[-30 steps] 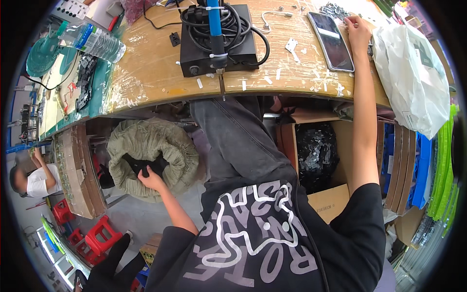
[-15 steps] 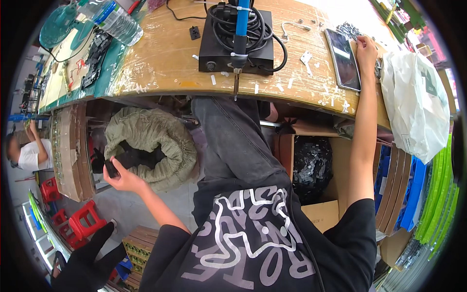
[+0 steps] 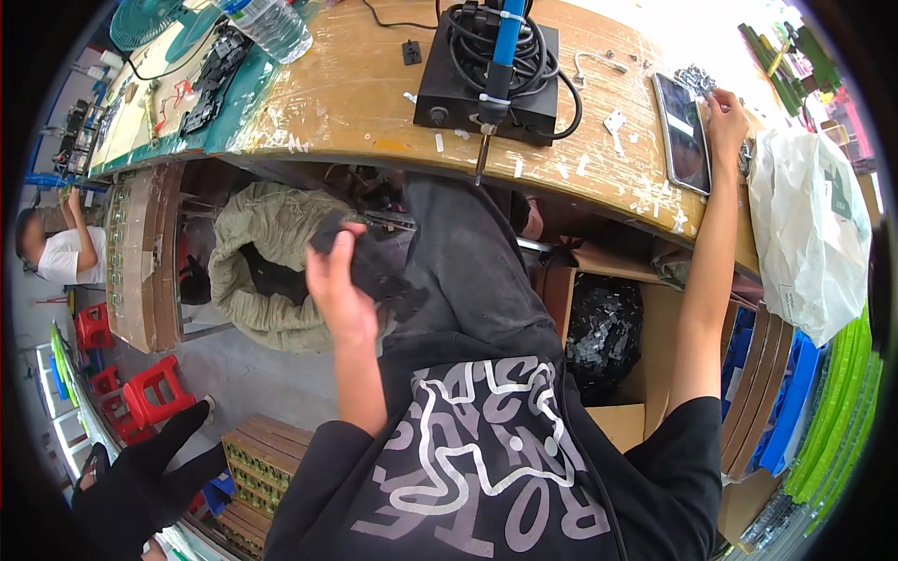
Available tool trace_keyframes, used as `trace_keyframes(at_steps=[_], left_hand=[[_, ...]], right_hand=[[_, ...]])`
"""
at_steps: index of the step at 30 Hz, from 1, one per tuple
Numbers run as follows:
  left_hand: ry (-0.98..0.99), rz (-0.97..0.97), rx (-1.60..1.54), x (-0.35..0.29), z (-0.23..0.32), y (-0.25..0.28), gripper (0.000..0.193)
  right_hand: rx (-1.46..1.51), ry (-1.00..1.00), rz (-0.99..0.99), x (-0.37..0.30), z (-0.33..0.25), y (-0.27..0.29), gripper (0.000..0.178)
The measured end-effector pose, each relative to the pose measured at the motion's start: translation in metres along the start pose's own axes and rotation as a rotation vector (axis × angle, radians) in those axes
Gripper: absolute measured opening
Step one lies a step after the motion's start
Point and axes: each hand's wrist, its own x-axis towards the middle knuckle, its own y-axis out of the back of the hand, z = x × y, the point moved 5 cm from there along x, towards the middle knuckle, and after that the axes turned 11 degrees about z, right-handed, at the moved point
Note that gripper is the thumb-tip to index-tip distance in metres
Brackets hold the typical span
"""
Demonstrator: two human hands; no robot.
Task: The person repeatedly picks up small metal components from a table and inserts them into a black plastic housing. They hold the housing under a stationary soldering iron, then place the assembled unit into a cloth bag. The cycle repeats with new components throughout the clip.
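My left hand [image 3: 344, 294] is raised in front of my lap, its fingers closed around black plastic parts [image 3: 374, 266]. Motion smears these parts, so their exact kind and count are unclear. To its left, the mouth of an olive-green cloth sack [image 3: 245, 309] gapes, with dark contents inside. On the bench my right hand [image 3: 727, 120] rests beside a phone [image 3: 683, 133], at the edge of a small heap of shiny metal pieces [image 3: 694, 79]. Its fingertips are pinched together; whatever they hold is too small to make out.
A black box [image 3: 440, 89] with coiled cable and a blue-handled soldering iron [image 3: 502, 61] stands on the wooden bench [image 3: 337, 103]. A white plastic bag [image 3: 806, 224] hangs at the right edge. Below, a cardboard box [image 3: 659, 327] holds a black bag of dark pieces [image 3: 603, 327].
My left hand has swung right from beside the sack to before my lap, now with a larger bunch of black parts showing. My right hand stays by the metal heap. The view has shifted slightly.
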Motion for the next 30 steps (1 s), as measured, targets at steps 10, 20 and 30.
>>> trace_keyframes(at_steps=[10, 20, 30], left_hand=[[0.579, -0.293, -0.210, -0.051, -0.021, -0.027, 0.037], [0.656, -0.563, -0.346, -0.069, -0.031, -0.048, 0.041], [1.061, -0.729, -0.640, -0.085, -0.035, -0.077, 0.053]], right_hand=[[0.092, -0.061, -0.016, 0.000, 0.000, -0.003, 0.016], [0.142, -0.026, 0.011, -0.001, -0.006, 0.002, 0.014], [0.258, -0.120, 0.015, 0.003, -0.012, 0.005, 0.015]])
